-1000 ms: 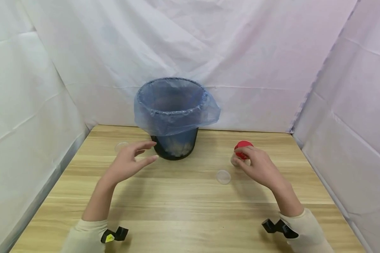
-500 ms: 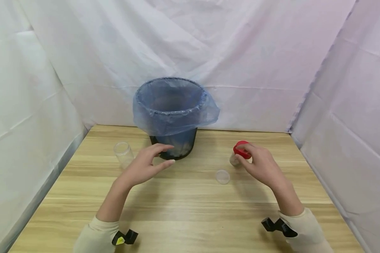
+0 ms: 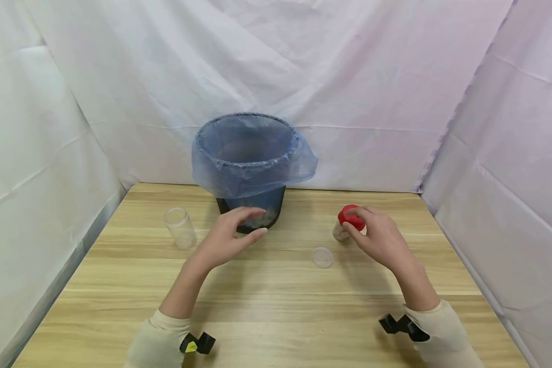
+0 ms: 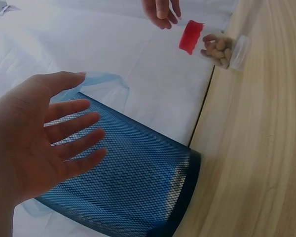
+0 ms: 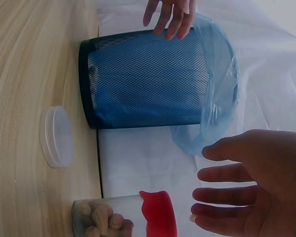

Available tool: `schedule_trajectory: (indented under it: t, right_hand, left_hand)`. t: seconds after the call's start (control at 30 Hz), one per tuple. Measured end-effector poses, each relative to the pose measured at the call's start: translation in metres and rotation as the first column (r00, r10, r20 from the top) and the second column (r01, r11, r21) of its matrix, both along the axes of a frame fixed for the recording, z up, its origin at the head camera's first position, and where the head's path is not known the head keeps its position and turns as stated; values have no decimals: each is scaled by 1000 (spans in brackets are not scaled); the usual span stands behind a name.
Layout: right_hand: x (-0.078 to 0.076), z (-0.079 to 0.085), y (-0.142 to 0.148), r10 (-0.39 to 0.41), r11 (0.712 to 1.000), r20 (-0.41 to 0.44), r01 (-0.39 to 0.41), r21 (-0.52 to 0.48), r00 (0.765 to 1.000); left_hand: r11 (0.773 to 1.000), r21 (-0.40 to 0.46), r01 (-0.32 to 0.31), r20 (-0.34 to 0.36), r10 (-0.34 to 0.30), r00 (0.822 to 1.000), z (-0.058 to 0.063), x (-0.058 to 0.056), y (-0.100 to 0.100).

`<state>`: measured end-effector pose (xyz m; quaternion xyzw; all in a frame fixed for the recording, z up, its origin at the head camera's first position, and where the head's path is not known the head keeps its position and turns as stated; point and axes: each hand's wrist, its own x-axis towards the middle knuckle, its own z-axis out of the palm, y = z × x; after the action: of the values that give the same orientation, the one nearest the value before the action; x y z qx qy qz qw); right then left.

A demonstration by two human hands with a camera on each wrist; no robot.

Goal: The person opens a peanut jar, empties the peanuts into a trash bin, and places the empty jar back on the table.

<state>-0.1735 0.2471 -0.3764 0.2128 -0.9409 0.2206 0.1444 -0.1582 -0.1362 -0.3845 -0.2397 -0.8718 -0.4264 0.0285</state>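
Observation:
My left hand (image 3: 232, 235) hovers before the mesh bin with fingers relaxed and thumb apart, holding nothing. To its left stands an open-topped clear jar (image 3: 180, 228). On the right, a clear jar (image 5: 102, 216) with brown nut-like pieces inside stands upright under a wavy-edged red lid (image 4: 191, 37). My right hand (image 5: 256, 182) is beside that lid; the right wrist view shows a gap between them and the fingers extended. In the head view this hand partly covers the red lid. A round translucent lid (image 3: 322, 257) lies on the table, left of the nut jar.
A mesh bin (image 4: 133, 168) with a blue plastic liner (image 3: 253, 179) stands at the back middle of the wooden table (image 3: 276, 306). White cloth (image 3: 372, 76) hangs behind and along both sides.
My left hand has moved right, away from the open-topped jar, which now shows fully. My right hand has stayed beside the red lid with hardly any movement.

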Motion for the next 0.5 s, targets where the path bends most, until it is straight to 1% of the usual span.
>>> schedule_trajectory:
  t: [0.13, 0.27, 0.4, 0.5]
  right_hand:
    - [-2, -2, 1, -11, 1000, 0, 11, 3, 1000]
    - [-5, -6, 3, -22, 1000, -9, 22, 9, 1000]
    - [-11, -9, 5, -33, 999, -19, 34, 22, 999]
    - [-17, -13, 6, -45, 998, -14, 45, 37, 999]
  left_hand:
    - [1000, -2, -20, -15, 20, 1000, -4, 0, 2]
    - [1000, -16, -23, -38, 22, 999, -7, 0, 3]
    - [999, -21, -26, -62, 25, 998, -10, -1, 4]
    - [999, -19, -25, -56, 24, 998, -12, -1, 5]
